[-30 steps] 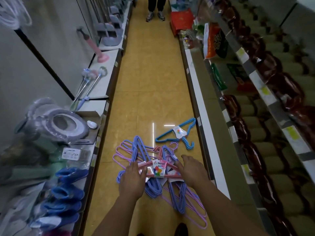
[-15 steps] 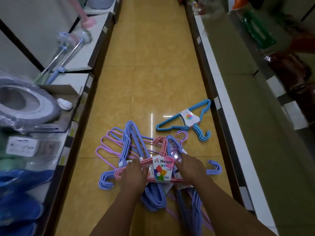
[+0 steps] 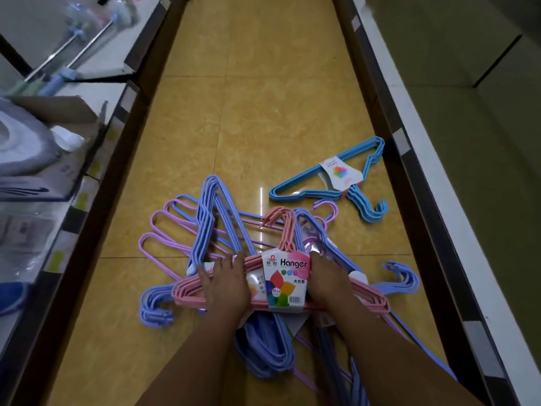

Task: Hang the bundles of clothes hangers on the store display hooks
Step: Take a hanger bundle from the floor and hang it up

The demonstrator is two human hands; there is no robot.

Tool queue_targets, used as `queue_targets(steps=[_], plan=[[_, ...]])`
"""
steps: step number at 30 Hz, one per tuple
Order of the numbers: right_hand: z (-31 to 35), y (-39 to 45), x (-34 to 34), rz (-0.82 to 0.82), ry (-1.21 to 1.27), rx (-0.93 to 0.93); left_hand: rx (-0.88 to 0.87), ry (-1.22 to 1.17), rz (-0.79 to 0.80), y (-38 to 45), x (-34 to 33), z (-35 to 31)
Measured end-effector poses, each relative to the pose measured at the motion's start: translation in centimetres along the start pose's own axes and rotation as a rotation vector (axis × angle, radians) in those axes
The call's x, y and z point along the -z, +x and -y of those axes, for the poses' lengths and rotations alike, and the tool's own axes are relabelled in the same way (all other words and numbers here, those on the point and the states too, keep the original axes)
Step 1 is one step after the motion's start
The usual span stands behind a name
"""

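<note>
Both hands — left hand (image 3: pixel 225 284), right hand (image 3: pixel 329 278) — grasp the pink plastic hanger bundle (image 3: pixel 369 294) beside its paper "Hanger" label (image 3: pixel 286 281), atop the periwinkle and lilac hanger pile (image 3: pixel 205 218).

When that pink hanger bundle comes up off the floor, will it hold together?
Probably: the paper label wraps the pink hanger bundle at its middle. Its hooks overlap the purple hangers, so it may snag them.

Blurred beyond telling on the left shelf (image 3: pixel 96 68); purple hangers (image 3: pixel 263 356) cut off at the bottom edge, partly hidden under forearms.
</note>
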State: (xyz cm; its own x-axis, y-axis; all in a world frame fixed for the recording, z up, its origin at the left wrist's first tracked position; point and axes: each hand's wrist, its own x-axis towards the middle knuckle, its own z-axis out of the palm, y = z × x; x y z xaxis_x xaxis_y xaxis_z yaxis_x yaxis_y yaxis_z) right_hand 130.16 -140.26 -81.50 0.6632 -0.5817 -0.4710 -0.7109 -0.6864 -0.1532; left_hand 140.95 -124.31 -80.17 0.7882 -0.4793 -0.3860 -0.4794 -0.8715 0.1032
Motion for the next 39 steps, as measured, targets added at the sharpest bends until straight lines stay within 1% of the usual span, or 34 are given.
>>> queue_targets(steps=[4, 9, 13, 15, 18, 22, 25, 27, 30, 32, 36, 39], plan=[[-0.4, 0.8, -0.5, -0.004, 0.092, -0.081, 0.039, -0.033, -0.021, 0.5, -0.6, -0.4], [-0.6, 0.3, -0.6, -0.007, 0.042, -0.158, 0.033, 0.022, -0.053, 0.5, -0.3, -0.3], [-1.1, -1.0, -0.4, -0.037, 0.170, -0.191, 0.007, 0.080, 0.077, 0.8, 0.3, 0.0], [-1.3, -1.7, 0.9, -0.028, 0.141, -0.173, 0.003, 0.081, 0.124, 0.2, 1.0, -0.1], [-0.8, -3.5, 3.8, -0.015, 0.088, -0.128, 0.008, 0.065, 0.142, -1.7, 2.9, -0.3], [1.0, -7.1, 9.3, 0.027, 0.103, -0.098, 0.036, 0.066, 0.125, -4.9, 8.1, 0.0], [2.8, -10.1, 14.3, 0.054, 0.093, -0.083, 0.086, 0.082, 0.054, -7.7, 13.6, 0.0], [4.2, -12.2, 18.0, 0.042, 0.101, -0.055, 0.087, 0.046, 0.022, -9.3, 17.9, -0.1], [6.5, -15.0, 23.6, 0.002, 0.142, -0.010, 0.083, -0.127, -0.004, -11.5, 24.1, -0.1], [8.1, -16.9, 27.8, -0.015, 0.135, 0.027, 0.096, -0.182, -0.040, -13.5, 28.3, 0.0], [11.3, -21.1, 35.4, -0.096, 0.090, 0.150, 0.101, -0.289, -0.069, -18.1, 35.6, 0.5], [13.8, -25.0, 40.1, -0.122, -0.045, 0.240, 0.102, -0.297, -0.095, -21.6, 40.8, 1.3]])
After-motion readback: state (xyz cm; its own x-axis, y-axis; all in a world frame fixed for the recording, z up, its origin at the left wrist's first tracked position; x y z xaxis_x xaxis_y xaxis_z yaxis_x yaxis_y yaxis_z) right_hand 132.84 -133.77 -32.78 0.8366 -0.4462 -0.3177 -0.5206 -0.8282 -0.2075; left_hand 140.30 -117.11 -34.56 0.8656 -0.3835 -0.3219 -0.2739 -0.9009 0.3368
